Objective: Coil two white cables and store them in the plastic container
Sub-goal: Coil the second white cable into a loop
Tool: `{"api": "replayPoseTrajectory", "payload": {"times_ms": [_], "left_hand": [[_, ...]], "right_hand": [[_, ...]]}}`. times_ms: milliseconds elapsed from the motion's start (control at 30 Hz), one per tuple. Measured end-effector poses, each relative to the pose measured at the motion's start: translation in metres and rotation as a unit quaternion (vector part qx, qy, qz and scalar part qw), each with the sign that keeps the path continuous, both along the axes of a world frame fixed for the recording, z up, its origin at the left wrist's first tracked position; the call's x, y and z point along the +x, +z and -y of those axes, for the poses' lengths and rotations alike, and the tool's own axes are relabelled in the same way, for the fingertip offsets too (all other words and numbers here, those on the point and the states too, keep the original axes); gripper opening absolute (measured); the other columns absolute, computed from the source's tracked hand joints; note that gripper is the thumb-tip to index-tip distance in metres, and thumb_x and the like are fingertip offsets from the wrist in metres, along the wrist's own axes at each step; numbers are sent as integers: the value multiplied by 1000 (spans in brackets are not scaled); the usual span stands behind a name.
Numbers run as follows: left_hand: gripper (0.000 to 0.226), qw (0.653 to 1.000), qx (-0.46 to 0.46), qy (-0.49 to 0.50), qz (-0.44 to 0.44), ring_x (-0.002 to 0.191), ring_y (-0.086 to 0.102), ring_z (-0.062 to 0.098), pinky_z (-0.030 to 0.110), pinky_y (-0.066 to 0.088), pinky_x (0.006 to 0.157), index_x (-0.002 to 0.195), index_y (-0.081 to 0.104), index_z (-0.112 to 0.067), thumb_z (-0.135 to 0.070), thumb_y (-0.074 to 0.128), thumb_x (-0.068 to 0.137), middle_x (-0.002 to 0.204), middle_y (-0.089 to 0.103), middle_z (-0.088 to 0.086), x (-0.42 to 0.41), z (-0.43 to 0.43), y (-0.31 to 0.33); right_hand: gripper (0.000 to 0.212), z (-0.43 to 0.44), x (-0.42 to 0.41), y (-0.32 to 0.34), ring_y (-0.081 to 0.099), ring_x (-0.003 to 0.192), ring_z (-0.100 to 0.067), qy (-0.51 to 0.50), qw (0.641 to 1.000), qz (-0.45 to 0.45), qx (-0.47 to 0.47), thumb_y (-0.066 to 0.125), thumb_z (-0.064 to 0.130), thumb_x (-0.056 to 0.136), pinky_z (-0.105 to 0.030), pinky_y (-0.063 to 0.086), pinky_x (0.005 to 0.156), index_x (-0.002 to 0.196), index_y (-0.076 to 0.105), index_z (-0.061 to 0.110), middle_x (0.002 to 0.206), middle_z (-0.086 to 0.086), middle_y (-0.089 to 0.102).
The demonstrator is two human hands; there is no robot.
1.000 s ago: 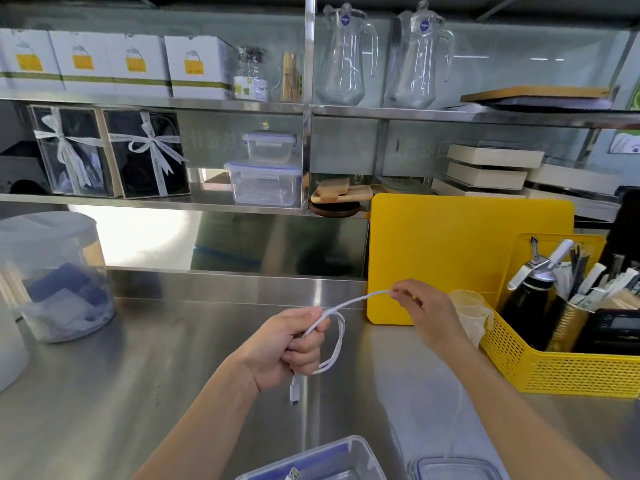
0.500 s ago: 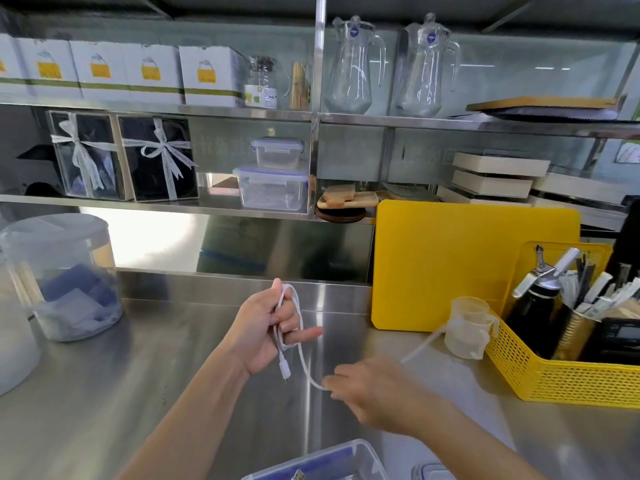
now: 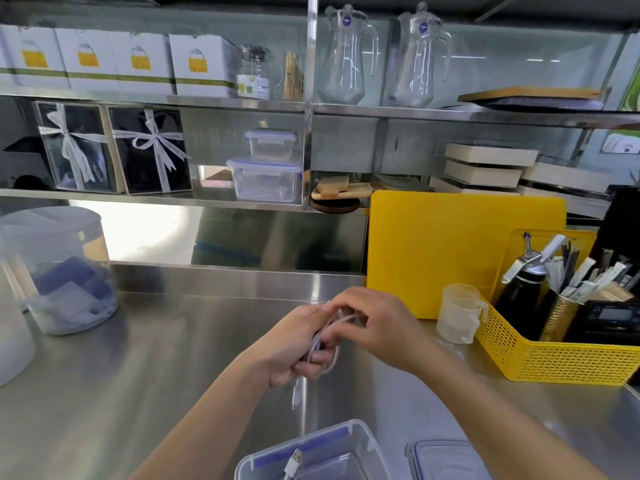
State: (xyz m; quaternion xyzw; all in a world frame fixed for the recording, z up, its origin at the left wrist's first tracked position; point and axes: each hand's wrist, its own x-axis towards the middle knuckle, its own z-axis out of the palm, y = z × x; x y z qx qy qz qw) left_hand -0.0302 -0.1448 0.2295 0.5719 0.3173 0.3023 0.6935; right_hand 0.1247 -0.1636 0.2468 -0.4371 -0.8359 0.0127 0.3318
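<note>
My left hand (image 3: 298, 344) is closed around loops of a white cable (image 3: 320, 336) above the steel counter, and one plug end hangs down below the fist. My right hand (image 3: 375, 323) pinches the same cable at the top of the coil, touching the left hand's fingers. At the bottom edge stands an open clear plastic container (image 3: 353, 441) with blue clips. A second white cable (image 3: 293, 464) lies inside it, its USB plug showing. The container's lid (image 3: 443, 459) lies on the counter to its right.
A yellow perforated basket (image 3: 554, 358) with utensils and a black bottle stands at the right, a small measuring cup (image 3: 457, 313) beside it and a yellow cutting board (image 3: 450, 251) behind. A round clear tub (image 3: 59, 271) sits at the left. Shelves run along the back.
My right hand rose from low over the counter up to the left hand, bringing the trailing cable onto the coil. The loose length towards the measuring cup is gone.
</note>
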Motion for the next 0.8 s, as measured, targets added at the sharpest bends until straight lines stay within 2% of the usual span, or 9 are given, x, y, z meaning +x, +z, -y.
{"api": "replayPoseTrajectory", "payload": {"times_ms": [67,133,200,267,367,533,667,733,800], "left_hand": [[39,1000,-19,-13,-8,34,26,3,7,15,30,66,45,-18,-37,37,98,50,38,-3,-1,0,1],[38,998,-27,-35,-36,31,22,1,7,14,30,65,44,-20,-38,35,98,47,34,-5,-3,0,1],[38,996,-35,-55,-55,30,19,1,7,12,31,65,44,-21,-36,34,99,44,29,-8,-6,1,3],[37,997,-30,-47,-50,29,18,1,8,12,31,67,46,-18,-32,33,99,42,28,-8,-8,1,4],[39,999,-14,30,-33,29,20,2,12,16,30,68,49,-13,-32,36,99,41,28,-8,0,0,5],[27,985,62,160,-15,38,25,4,15,23,34,74,59,-11,-30,54,92,49,37,-6,6,-3,-1],[18,975,69,210,36,37,24,5,15,23,32,73,59,-5,-14,61,88,44,35,-7,2,-6,-5],[23,970,60,230,57,36,23,5,15,23,31,65,55,-7,-11,60,88,43,33,-7,-1,-9,-7],[31,965,58,247,61,35,24,5,15,24,30,58,52,-10,-12,60,88,43,33,-6,-3,-12,-10]], "right_hand": [[32,-4,4,3,44,63,-3,-4,995,-62,-83,67,34,79,-16,38,57,109,62,24,84,14,52],[39,-5,8,4,46,61,1,13,987,-67,-147,68,27,80,-12,39,56,118,59,24,89,21,51],[32,-3,8,4,53,70,7,33,981,-51,-186,66,24,82,-9,41,63,114,63,18,91,18,60],[24,-3,7,3,58,75,1,36,971,-82,-222,63,24,84,-14,46,69,104,67,14,88,5,67],[18,-6,4,0,54,59,-6,14,959,-161,-234,63,22,84,-19,43,55,92,68,7,69,-3,65],[17,-10,-1,-13,50,53,-8,-76,940,-259,-209,63,25,83,-18,41,51,81,64,8,60,-1,59],[12,-7,-1,-17,52,51,-2,-57,934,-261,-236,55,17,90,-14,42,49,94,66,14,67,4,63],[17,-6,4,-14,56,52,-3,-47,934,-246,-256,53,14,91,-15,47,52,100,68,14,66,2,64],[16,-5,8,-10,59,57,-4,-72,942,-192,-264,55,15,90,-21,52,60,95,70,12,69,-4,66]]}}
